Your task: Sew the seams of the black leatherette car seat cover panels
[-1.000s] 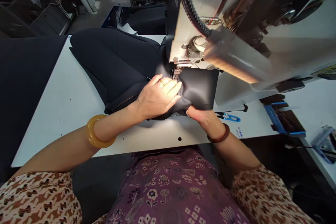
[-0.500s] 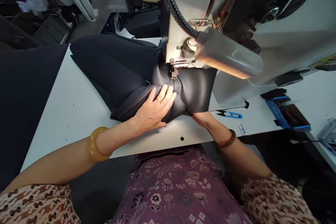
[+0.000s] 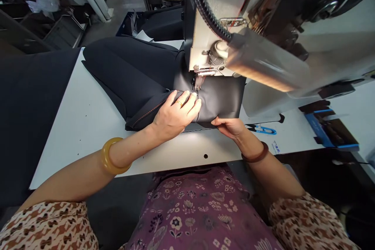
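A black leather-like piece with an orange stitch line lies under the presser foot of a white sewing machine. My left hand rests flat on the piece just left of the needle, fingers stretched forward and close together, a ring on one finger. My right hand pinches the near edge of the same piece, its fingertips tucked under the material. Black fabric attached to the piece trails to the left and away.
The white table carries blue thread snips right of my hands and a blue tray further right. Dark fabric hangs at the left edge. A lamp on a flexible black arm hangs over the needle.
The seam has advanced under the foot and my left hand has slid forward with the piece. My right hand moved from under the fold to its near edge.
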`<state>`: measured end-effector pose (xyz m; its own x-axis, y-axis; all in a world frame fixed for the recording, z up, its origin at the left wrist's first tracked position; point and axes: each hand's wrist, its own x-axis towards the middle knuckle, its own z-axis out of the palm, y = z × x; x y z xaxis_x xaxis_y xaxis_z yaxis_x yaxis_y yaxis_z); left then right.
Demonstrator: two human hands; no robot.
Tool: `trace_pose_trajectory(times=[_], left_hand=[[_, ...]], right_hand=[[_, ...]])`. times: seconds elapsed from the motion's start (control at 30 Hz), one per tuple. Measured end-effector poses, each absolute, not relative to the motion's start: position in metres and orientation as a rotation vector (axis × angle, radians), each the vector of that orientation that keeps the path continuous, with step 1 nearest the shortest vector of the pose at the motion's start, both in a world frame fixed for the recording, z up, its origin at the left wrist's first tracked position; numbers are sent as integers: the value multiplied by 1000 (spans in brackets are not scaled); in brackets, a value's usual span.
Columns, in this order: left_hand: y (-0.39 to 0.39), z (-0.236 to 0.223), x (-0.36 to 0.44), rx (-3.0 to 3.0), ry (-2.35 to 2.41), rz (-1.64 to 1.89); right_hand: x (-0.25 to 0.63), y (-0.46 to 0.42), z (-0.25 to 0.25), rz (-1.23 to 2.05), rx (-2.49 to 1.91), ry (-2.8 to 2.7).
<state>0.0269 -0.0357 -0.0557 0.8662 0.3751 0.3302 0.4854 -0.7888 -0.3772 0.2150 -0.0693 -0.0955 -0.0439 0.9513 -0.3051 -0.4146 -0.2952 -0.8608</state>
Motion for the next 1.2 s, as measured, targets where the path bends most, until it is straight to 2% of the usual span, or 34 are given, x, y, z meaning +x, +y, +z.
trace_pose_trajectory(times=[0.1,0.27,0.33,1.03,1.2], left_hand=[[-29,-57,28,-2602,-655,-319],[-25,-59,25,-2657,-656,-360],[-24,-58,24,-2658,-649,-366],[0,-58,23,-2671,-676,-374],[-5,-59,19,-2715,-692,-321]], right_hand=[[214,-66,-89,1498,-1079,-688],[213,-62,-93,1063,-1240,-644],[214,-60,-95,1023,-1285,-625],[221,-31,-89,1126,-1357,-660],[234,-31,-96,1358,-1358,-756]])
